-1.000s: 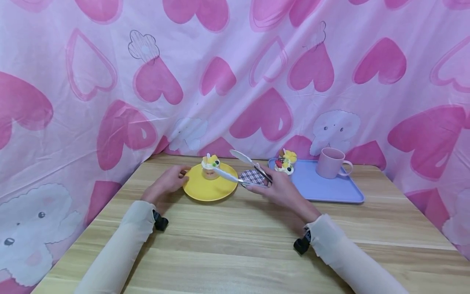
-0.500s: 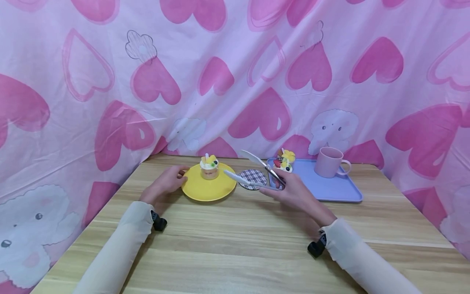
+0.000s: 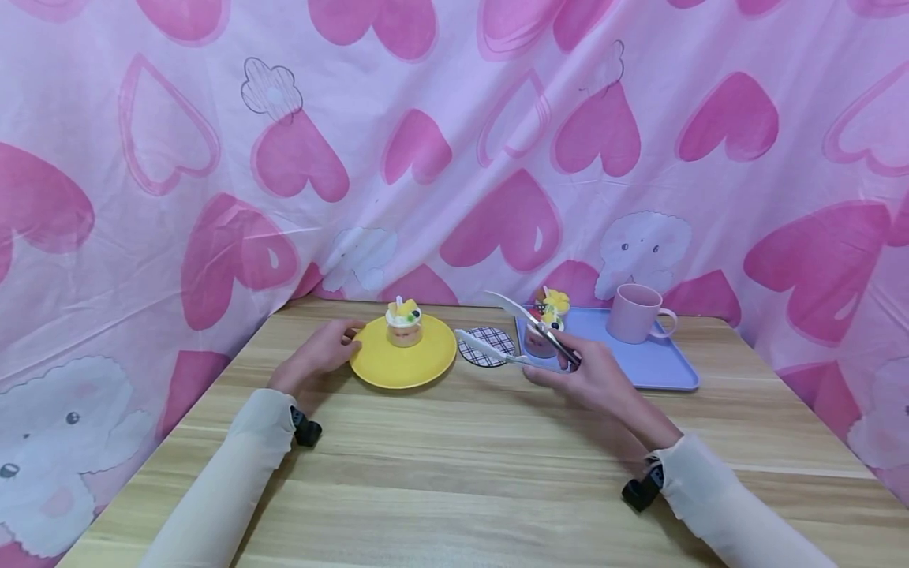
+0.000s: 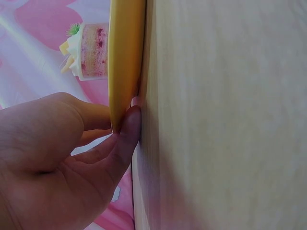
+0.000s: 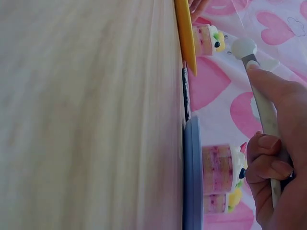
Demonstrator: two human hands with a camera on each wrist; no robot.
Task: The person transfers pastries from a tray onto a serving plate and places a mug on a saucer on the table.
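Note:
My left hand (image 3: 323, 351) is at the left edge of a yellow plate (image 3: 398, 375); in the left wrist view its thumb and fingers pinch the plate's rim (image 4: 122, 91). On that plate stands an upright fruit-topped dessert cup (image 3: 404, 333). My right hand (image 3: 592, 369) grips a pair of tongs (image 3: 486, 347), whose two arms are spread with nothing between the tips, pointing left. Behind the tongs, two more dessert cups, a front one (image 3: 541, 345) and a back one (image 3: 557, 301), stand on the left end of a blue tray (image 3: 639, 371).
A pink mug (image 3: 635, 314) stands at the tray's back right. Between plate and tray lies a round checked coaster (image 3: 501, 339), partly under the tongs in the head view. A pink heart-patterned cloth (image 3: 504, 221) hangs behind the wooden table (image 3: 440, 473).
My right hand has moved right with the tongs, away from the dessert cup on the plate and over toward the tray. The left hand has stayed at the plate's rim.

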